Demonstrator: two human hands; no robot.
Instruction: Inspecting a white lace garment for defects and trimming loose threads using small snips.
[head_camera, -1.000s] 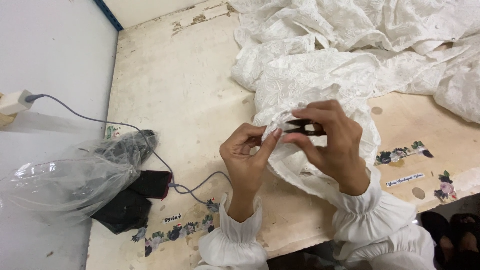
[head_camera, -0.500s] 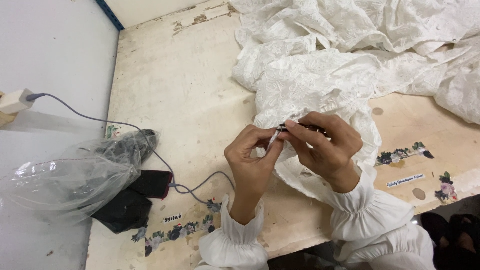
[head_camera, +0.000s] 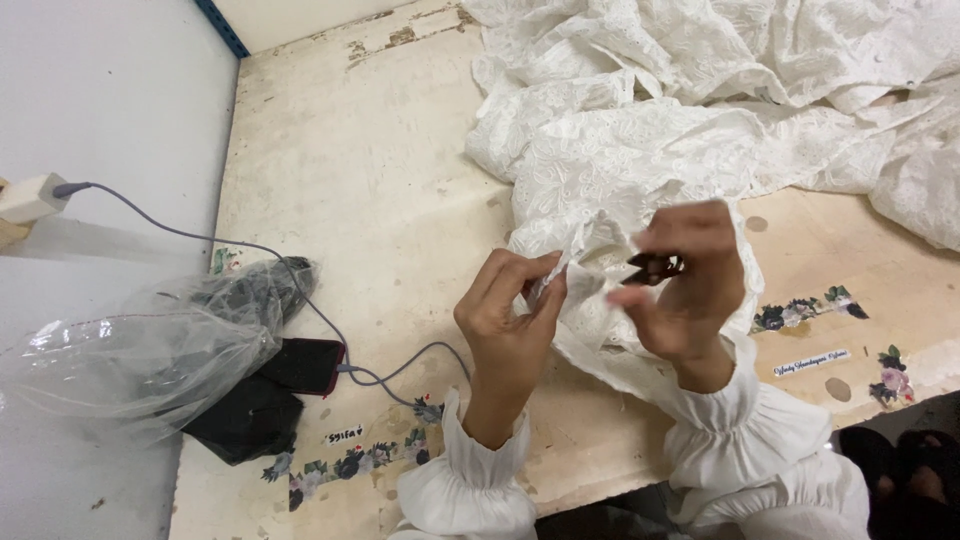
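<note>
A worn, pale table (head_camera: 380, 180) fills most of the view, with a grey wall at its left side. On its far right part lies a big heap of white lace fabric (head_camera: 720, 110), crumpled in many folds. One narrow part of this fabric comes down from the heap toward the person, so its long axis runs from the far side to the near side, and its lower edge reaches the two hands.

At the left near corner there is a clear plastic bag (head_camera: 130, 355) with dark things under it, and just beside it a dark phone (head_camera: 305, 365). A grey cable (head_camera: 200, 240) goes from the phone up to a white charger (head_camera: 30, 197) at the wall. Strips of flower-pattern tape (head_camera: 800, 310) are stuck along the near edge of the table.

The left hand (head_camera: 505, 315) is raised from the table, the wrist bent, the palm turned to the right. Its thumb and fingers pinch the edge of the fabric. The right hand (head_camera: 685, 285) is at the same height, just beside, with fingers curled. It grips a small dark thread snipper (head_camera: 652, 268), which lies about level and points to the left, toward the pinched edge. I cannot tell if the blades touch the fabric. Both wrists wear white gathered sleeves.
</note>
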